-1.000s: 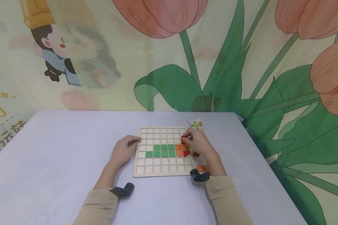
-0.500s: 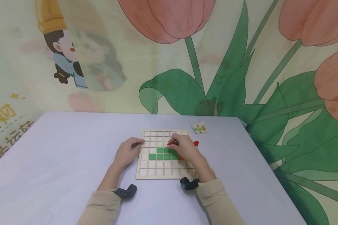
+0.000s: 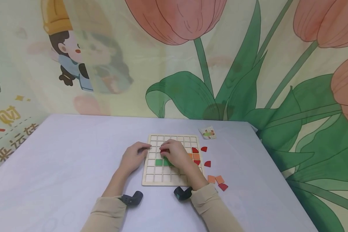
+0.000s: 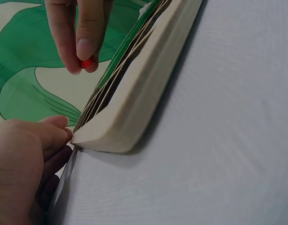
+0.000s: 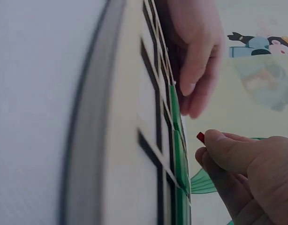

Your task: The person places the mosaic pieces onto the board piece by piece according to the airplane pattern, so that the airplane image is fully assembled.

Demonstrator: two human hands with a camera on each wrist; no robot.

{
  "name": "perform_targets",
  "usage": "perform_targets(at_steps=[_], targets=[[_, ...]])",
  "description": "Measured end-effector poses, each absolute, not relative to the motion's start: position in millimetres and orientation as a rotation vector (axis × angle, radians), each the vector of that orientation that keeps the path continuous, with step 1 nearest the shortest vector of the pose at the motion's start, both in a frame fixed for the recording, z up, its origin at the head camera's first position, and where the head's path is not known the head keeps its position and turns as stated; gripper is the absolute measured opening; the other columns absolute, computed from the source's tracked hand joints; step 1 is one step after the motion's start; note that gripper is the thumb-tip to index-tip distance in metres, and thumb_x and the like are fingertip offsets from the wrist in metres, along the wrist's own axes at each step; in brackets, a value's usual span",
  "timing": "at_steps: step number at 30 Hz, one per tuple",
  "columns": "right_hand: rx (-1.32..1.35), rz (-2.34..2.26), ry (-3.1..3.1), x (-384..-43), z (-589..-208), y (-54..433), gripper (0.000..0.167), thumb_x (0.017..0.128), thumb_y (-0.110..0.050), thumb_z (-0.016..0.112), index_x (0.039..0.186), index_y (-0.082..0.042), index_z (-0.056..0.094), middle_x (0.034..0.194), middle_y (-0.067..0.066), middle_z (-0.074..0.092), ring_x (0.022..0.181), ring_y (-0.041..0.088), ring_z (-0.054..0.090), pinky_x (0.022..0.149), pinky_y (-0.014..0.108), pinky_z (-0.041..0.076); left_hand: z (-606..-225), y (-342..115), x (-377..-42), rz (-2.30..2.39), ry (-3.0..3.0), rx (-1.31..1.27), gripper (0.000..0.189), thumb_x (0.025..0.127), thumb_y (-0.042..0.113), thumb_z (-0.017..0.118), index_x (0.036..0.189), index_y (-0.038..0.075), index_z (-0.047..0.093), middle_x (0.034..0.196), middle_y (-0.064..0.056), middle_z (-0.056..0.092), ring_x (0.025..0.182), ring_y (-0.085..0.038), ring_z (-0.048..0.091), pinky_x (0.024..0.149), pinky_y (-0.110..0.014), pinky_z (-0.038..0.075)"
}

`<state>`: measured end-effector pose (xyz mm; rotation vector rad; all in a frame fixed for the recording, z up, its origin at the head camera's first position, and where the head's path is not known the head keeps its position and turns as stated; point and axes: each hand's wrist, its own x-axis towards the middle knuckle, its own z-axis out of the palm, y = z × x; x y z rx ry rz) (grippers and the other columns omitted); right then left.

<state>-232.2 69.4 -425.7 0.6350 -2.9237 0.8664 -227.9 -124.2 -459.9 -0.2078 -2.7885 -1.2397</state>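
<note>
My right hand [image 3: 176,156] hangs over the left-middle part of a wooden grid board [image 3: 150,184]. Thumb and fingers pinch a small red tile [image 5: 200,137], which shows above the green tiles [image 5: 180,154] in the right wrist view. At the board's left edge, my left hand [image 3: 131,158] rests with its fingertips against the rim; in the left wrist view those fingers [image 4: 57,133] meet the frame's side. Orange tiles [image 3: 196,156] lie in the grid's right part, with a red quarter-round tile [image 3: 195,150] above and another below. My right hand hides several cells.
Beside the board on the right lie loose red quarter-round tiles [image 3: 207,164] and two loose orange squares [image 3: 211,179]. A small pattern card [image 3: 208,132] lies behind the board's right corner. The white-covered table [image 3: 75,161] ends at a printed wall hanging [image 3: 174,93].
My right hand has moved left from the board's right side to above its left-middle cells, carrying the red tile. My left hand stays at the left edge. The camera view has shifted slightly.
</note>
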Motion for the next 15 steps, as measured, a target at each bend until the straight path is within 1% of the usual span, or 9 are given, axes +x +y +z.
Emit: perform_targets(at_steps=[6,10,15], targets=[[0.59,0.888,-2.911,-229.2,-431.9,62.0,0.022,0.086,-0.016,0.07,0.108,-0.014,0.073,0.107,-0.005,0.059,0.096,0.011,0.058,0.084,0.018,0.054,-460.0,-124.0,-227.6,-1.228,-2.797,-0.205,0.027,0.092,0.017,0.056,0.117,0.016,0.066,0.123,-0.006,0.064,0.125,-0.029,0.053,0.106,-0.048,0.041],[0.617,0.881,-2.905,-229.0,-435.2,58.9,0.023,0.086,-0.017,0.07,0.109,-0.014,0.073,0.106,-0.006,0.061,0.094,0.008,0.06,0.082,0.015,0.054,-460.1,-124.0,-227.9,-1.228,-2.791,-0.208,0.027,0.092,0.018,0.056,0.117,0.016,0.066,0.122,-0.006,0.064,0.124,-0.029,0.053,0.106,-0.048,0.041],[0.636,0.835,-2.907,-229.8,-437.1,58.0,0.025,0.086,-0.017,0.07,0.111,-0.014,0.072,0.107,-0.005,0.063,0.096,0.008,0.062,0.083,0.016,0.054,-460.5,-124.3,-229.1,-1.213,-2.793,-0.209,0.027,0.093,0.018,0.056,0.118,0.016,0.065,0.123,-0.006,0.064,0.124,-0.029,0.053,0.106,-0.048,0.041]])
